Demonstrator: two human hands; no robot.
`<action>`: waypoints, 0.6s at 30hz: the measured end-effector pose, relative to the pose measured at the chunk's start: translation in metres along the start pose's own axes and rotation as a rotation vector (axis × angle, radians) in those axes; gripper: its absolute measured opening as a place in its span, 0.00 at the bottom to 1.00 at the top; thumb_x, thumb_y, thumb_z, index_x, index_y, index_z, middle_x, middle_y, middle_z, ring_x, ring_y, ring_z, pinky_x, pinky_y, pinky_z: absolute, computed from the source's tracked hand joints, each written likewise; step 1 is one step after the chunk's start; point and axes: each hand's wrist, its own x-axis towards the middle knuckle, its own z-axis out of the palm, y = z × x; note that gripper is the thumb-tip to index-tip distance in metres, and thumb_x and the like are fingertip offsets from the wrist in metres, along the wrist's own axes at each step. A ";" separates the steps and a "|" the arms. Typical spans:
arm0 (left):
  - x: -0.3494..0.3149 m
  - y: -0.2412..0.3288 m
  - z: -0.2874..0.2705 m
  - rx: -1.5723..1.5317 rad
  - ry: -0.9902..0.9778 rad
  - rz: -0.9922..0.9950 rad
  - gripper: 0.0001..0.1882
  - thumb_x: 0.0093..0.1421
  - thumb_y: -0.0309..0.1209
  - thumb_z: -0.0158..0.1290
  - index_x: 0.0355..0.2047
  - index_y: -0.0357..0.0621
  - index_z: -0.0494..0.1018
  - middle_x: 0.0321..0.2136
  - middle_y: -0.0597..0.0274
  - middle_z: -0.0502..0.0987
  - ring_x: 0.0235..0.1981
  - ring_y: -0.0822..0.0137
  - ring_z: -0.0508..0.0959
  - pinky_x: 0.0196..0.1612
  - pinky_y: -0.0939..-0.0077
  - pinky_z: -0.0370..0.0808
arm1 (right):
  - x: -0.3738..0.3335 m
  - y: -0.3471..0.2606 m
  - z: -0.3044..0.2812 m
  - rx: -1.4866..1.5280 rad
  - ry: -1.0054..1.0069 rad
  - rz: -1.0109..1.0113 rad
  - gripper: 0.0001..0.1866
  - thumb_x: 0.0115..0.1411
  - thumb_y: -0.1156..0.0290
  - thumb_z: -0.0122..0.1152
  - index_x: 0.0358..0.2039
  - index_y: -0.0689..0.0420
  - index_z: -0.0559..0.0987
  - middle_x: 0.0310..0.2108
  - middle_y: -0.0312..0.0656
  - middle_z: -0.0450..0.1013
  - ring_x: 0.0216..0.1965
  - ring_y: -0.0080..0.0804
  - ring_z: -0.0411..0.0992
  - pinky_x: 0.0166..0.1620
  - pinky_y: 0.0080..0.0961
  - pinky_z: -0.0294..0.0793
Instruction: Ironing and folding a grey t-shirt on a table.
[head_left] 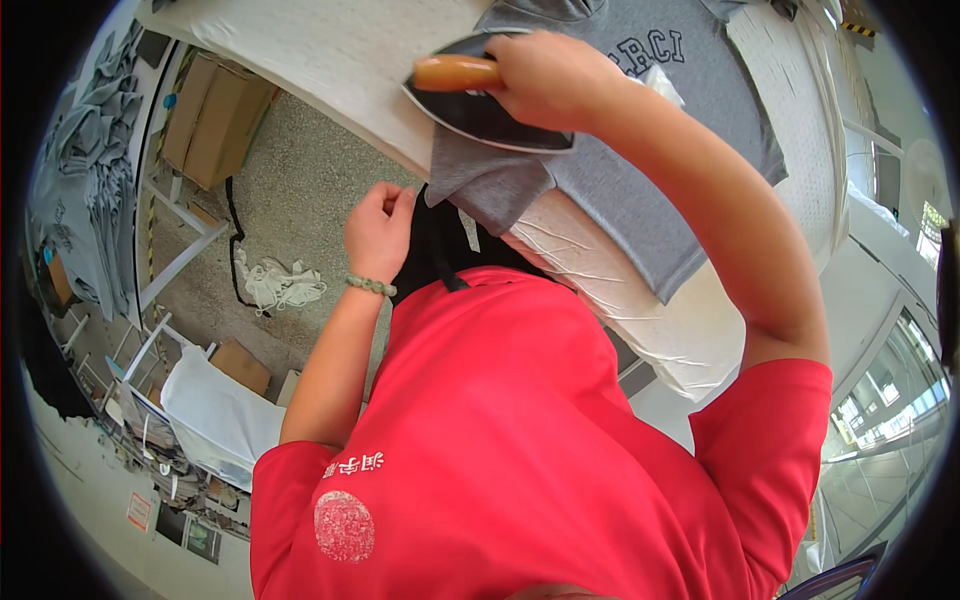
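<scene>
My right hand [550, 82] is wrapped round the wooden handle of a clothes iron [490, 122] with a dark, pointed body. The iron is over the near left part of a grey T-shirt [640, 200], which lies spread over a pale padded table with dark lettering on its chest. I cannot tell whether the iron's sole touches the cloth. Part of the shirt hangs over the table's near edge. Beside that edge my left hand [380, 230] is closed with the fingers curled in, and nothing shows in it. A small gap separates it from the grey cloth.
The padded table [290, 50] runs across the top and right, its cover wrinkled at the near edge. Grey garments [95, 180] hang at the far left. A cardboard box [212, 120], tangled white cord [280, 285] and a white-draped stand [215, 410] are left of me.
</scene>
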 end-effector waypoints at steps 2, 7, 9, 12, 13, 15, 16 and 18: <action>0.009 0.001 -0.003 -0.076 0.059 0.037 0.11 0.67 0.36 0.62 0.38 0.40 0.82 0.30 0.59 0.85 0.29 0.65 0.82 0.36 0.69 0.78 | -0.026 0.014 0.004 -0.019 -0.022 -0.005 0.14 0.63 0.64 0.61 0.45 0.59 0.81 0.38 0.54 0.83 0.43 0.55 0.83 0.47 0.50 0.81; 0.043 0.043 0.011 -0.113 0.194 0.297 0.19 0.67 0.38 0.63 0.52 0.37 0.79 0.43 0.60 0.86 0.40 0.68 0.85 0.45 0.72 0.81 | -0.106 0.052 0.027 0.094 0.137 0.395 0.19 0.63 0.62 0.62 0.51 0.58 0.78 0.40 0.60 0.82 0.45 0.63 0.80 0.49 0.54 0.79; 0.054 0.067 0.024 0.059 0.143 0.277 0.24 0.65 0.41 0.65 0.53 0.36 0.78 0.44 0.58 0.85 0.39 0.65 0.85 0.44 0.70 0.81 | -0.128 0.061 0.037 0.153 0.223 0.498 0.21 0.63 0.62 0.62 0.54 0.57 0.77 0.41 0.61 0.82 0.46 0.64 0.79 0.50 0.54 0.78; 0.075 0.092 0.038 0.317 0.089 0.262 0.28 0.61 0.45 0.68 0.52 0.35 0.78 0.43 0.56 0.85 0.38 0.61 0.84 0.43 0.67 0.80 | -0.147 0.070 0.046 0.194 0.258 0.566 0.25 0.63 0.63 0.63 0.59 0.56 0.77 0.43 0.60 0.82 0.48 0.64 0.79 0.51 0.52 0.78; 0.079 0.095 0.041 0.389 0.111 0.306 0.29 0.60 0.47 0.68 0.50 0.35 0.79 0.43 0.56 0.85 0.37 0.60 0.84 0.43 0.67 0.80 | -0.150 0.072 0.048 0.190 0.258 0.563 0.25 0.63 0.63 0.63 0.60 0.56 0.77 0.43 0.60 0.82 0.48 0.63 0.79 0.51 0.51 0.78; 0.087 0.093 0.044 0.368 0.064 0.313 0.24 0.61 0.43 0.69 0.47 0.35 0.80 0.40 0.58 0.84 0.35 0.65 0.82 0.41 0.69 0.79 | -0.153 0.075 0.052 0.190 0.272 0.557 0.26 0.63 0.62 0.62 0.60 0.56 0.77 0.43 0.59 0.82 0.48 0.62 0.79 0.52 0.51 0.78; 0.091 0.090 0.045 0.356 0.034 0.319 0.22 0.61 0.41 0.69 0.46 0.35 0.80 0.39 0.60 0.84 0.34 0.67 0.81 0.40 0.71 0.78 | -0.153 0.077 0.054 0.186 0.275 0.555 0.26 0.63 0.62 0.62 0.60 0.56 0.77 0.44 0.59 0.82 0.48 0.62 0.80 0.52 0.51 0.78; 0.099 0.083 0.043 0.044 -0.077 0.245 0.20 0.60 0.40 0.69 0.43 0.35 0.81 0.35 0.60 0.83 0.35 0.67 0.81 0.41 0.70 0.78 | -0.153 0.079 0.056 0.180 0.307 0.541 0.26 0.63 0.62 0.62 0.61 0.57 0.77 0.44 0.59 0.82 0.48 0.61 0.80 0.52 0.51 0.79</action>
